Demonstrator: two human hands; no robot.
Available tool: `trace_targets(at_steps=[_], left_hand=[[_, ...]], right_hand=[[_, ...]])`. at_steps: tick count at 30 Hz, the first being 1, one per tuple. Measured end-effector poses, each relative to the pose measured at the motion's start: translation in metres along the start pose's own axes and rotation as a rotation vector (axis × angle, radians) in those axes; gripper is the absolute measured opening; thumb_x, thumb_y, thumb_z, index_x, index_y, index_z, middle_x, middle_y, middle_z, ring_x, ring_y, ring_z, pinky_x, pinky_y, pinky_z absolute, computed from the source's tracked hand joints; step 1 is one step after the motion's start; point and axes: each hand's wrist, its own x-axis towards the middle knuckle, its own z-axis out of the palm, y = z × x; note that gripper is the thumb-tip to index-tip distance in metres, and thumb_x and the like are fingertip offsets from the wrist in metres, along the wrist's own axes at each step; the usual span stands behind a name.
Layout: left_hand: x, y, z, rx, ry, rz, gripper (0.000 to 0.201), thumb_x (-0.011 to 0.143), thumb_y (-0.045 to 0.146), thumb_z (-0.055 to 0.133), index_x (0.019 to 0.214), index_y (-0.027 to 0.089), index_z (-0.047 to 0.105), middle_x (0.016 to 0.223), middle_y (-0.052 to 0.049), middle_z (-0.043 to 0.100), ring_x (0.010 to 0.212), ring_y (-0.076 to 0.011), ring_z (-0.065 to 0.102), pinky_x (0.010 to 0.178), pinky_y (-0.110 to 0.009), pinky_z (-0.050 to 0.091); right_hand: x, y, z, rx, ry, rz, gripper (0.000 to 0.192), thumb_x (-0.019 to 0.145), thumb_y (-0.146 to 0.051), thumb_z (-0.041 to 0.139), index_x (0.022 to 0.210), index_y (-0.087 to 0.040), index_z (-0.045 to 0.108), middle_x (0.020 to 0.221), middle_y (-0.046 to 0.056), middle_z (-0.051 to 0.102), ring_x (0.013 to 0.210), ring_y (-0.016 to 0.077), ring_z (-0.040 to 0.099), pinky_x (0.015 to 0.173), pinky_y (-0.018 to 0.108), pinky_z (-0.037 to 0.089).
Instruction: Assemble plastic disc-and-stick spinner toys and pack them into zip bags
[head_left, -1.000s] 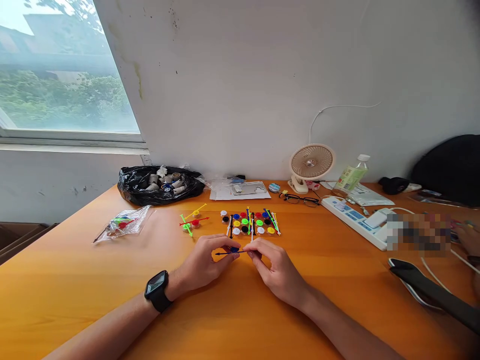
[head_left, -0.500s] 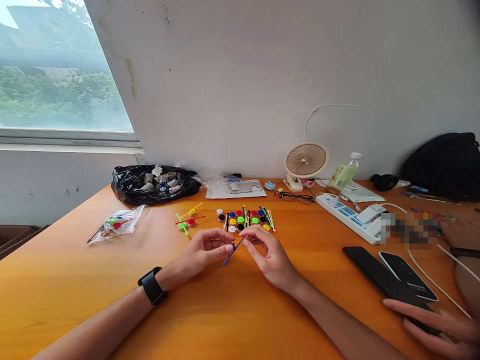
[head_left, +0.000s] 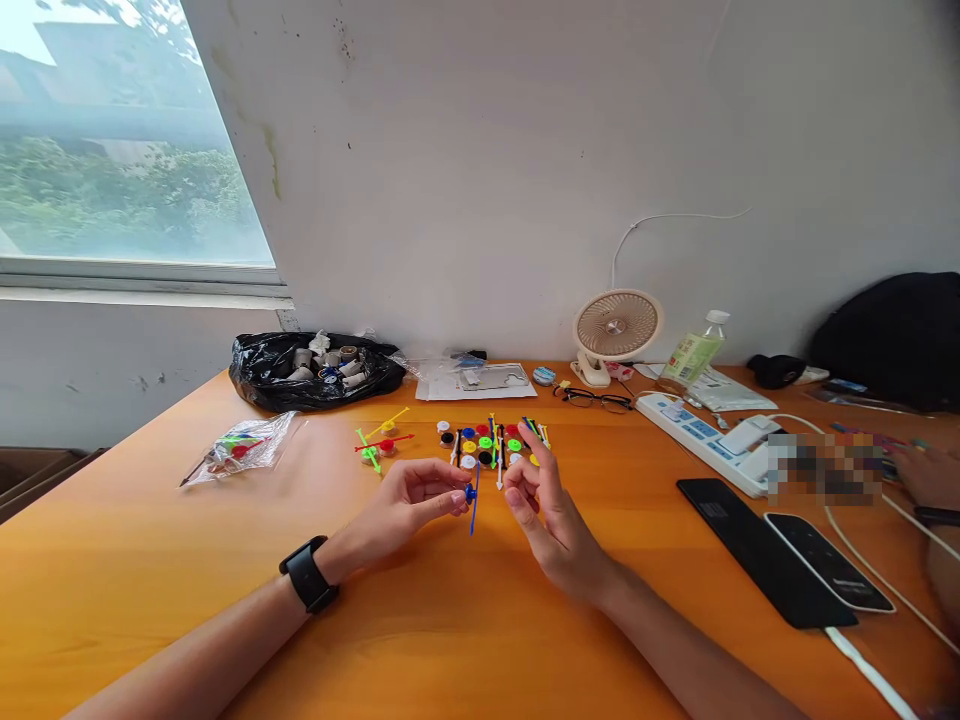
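Note:
My left hand [head_left: 409, 508], a black watch on its wrist, pinches a blue arrow spinner [head_left: 471, 494] by its round base between thumb and fingers. The spinner's arrow points nearly straight up and down. To the right of it, my right hand [head_left: 551, 525] is raised with fingers apart and holds nothing. Behind both hands stand rows of small coloured round bases [head_left: 484, 443] with loose arrows among them, such as a white arrow [head_left: 500, 470]; my right fingers hide some. Assembled spinners in green, red and yellow [head_left: 384, 447] rest further left.
A clear bag of parts [head_left: 232, 448] and a black bag with rolls [head_left: 247, 375] lie left. A fan [head_left: 619, 325], glasses [head_left: 596, 398], bottle [head_left: 691, 355], power strip [head_left: 694, 440] and phone [head_left: 757, 550] stand right. A co-worker's hand [head_left: 926, 470] shows at the right edge.
My right hand has let go of the blue arrow and moved right, fingers spreading. The arrow has turned from slanted to nearly upright. The co-worker's hand near the phone has left, showing a white cable.

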Motion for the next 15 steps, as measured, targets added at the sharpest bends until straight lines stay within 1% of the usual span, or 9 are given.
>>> trace_targets(at_steps=[1,2,3,4,5,6,9,13,15], left_hand=[[-0.0002,0.0002,0.0001,0.003,-0.004,0.004,0.032,0.084,0.034,0.087,0.106,0.014,0.077,0.102,-0.010,0.079,0.092,-0.0196,0.074,0.091,-0.035,0.060],[-0.0004,0.0005,0.0002,0.011,-0.003,0.009,0.032,0.084,0.034,0.087,0.106,0.014,0.077,0.103,-0.010,0.079,0.092,-0.0196,0.074,0.092,-0.035,0.060],[-0.0006,0.0007,0.0001,0.021,-0.001,0.014,0.032,0.084,0.034,0.087,0.107,0.014,0.077,0.103,-0.010,0.079,0.092,-0.0197,0.074,0.092,-0.035,0.060],[-0.0008,0.0008,0.0001,0.033,0.003,0.016,0.032,0.084,0.035,0.086,0.107,0.014,0.077,0.103,-0.011,0.079,0.093,-0.0198,0.074,0.092,-0.035,0.060],[-0.0009,0.0008,0.0000,0.043,0.008,0.016,0.033,0.084,0.035,0.086,0.107,0.014,0.076,0.103,-0.011,0.079,0.093,-0.0198,0.074,0.091,-0.035,0.060],[-0.0009,0.0007,0.0000,0.050,0.011,0.013,0.033,0.084,0.036,0.086,0.107,0.014,0.076,0.103,-0.011,0.079,0.092,-0.0198,0.074,0.091,-0.034,0.060],[-0.0005,-0.0002,0.0007,0.062,0.007,0.000,0.035,0.083,0.038,0.087,0.105,0.014,0.076,0.102,-0.011,0.079,0.092,-0.0204,0.075,0.091,-0.035,0.060],[0.0003,-0.0033,0.0021,0.085,0.003,-0.002,0.034,0.083,0.039,0.086,0.103,0.014,0.074,0.104,-0.010,0.079,0.094,-0.0217,0.075,0.093,-0.036,0.059],[0.0007,-0.0054,0.0024,0.095,0.001,-0.011,0.032,0.083,0.038,0.086,0.101,0.015,0.073,0.106,-0.010,0.079,0.096,-0.0219,0.076,0.094,-0.036,0.059]], right_hand=[[-0.0004,0.0007,-0.0007,-0.011,-0.038,0.025,0.038,0.110,-0.049,0.039,0.118,-0.024,0.067,0.081,0.001,0.056,0.073,0.0185,0.053,0.074,0.033,0.044],[-0.0005,0.0017,-0.0013,-0.018,-0.073,0.061,0.050,0.110,-0.052,0.034,0.090,-0.022,0.068,0.070,0.000,0.052,0.066,0.0175,0.050,0.069,0.032,0.042],[-0.0003,0.0028,-0.0018,-0.018,-0.097,0.101,0.061,0.111,-0.055,0.030,0.068,-0.021,0.059,0.060,-0.001,0.045,0.060,0.0163,0.045,0.065,0.032,0.038],[0.0002,0.0039,-0.0021,-0.005,-0.106,0.135,0.068,0.111,-0.057,0.027,0.056,-0.021,0.047,0.053,-0.001,0.038,0.055,0.0152,0.040,0.061,0.032,0.034],[0.0009,0.0050,-0.0024,0.016,-0.097,0.157,0.070,0.110,-0.058,0.025,0.052,-0.021,0.039,0.051,-0.002,0.034,0.053,0.0144,0.037,0.059,0.032,0.031],[0.0017,0.0059,-0.0027,0.039,-0.079,0.162,0.070,0.110,-0.059,0.026,0.052,-0.021,0.037,0.051,-0.002,0.035,0.053,0.0141,0.037,0.059,0.032,0.030],[0.0037,0.0068,-0.0037,0.066,-0.089,0.153,0.065,0.110,-0.059,0.031,0.063,-0.019,0.052,0.061,-0.001,0.046,0.061,0.0140,0.043,0.062,0.031,0.032],[0.0015,0.0042,-0.0024,0.011,-0.173,0.171,0.055,0.110,-0.057,0.036,0.083,-0.019,0.065,0.061,-0.005,0.038,0.059,0.0128,0.038,0.059,0.029,0.029],[0.0002,0.0030,0.0015,0.000,-0.212,0.159,0.051,0.111,-0.054,0.036,0.089,-0.019,0.068,0.063,-0.005,0.039,0.059,0.0124,0.039,0.059,0.028,0.030]])
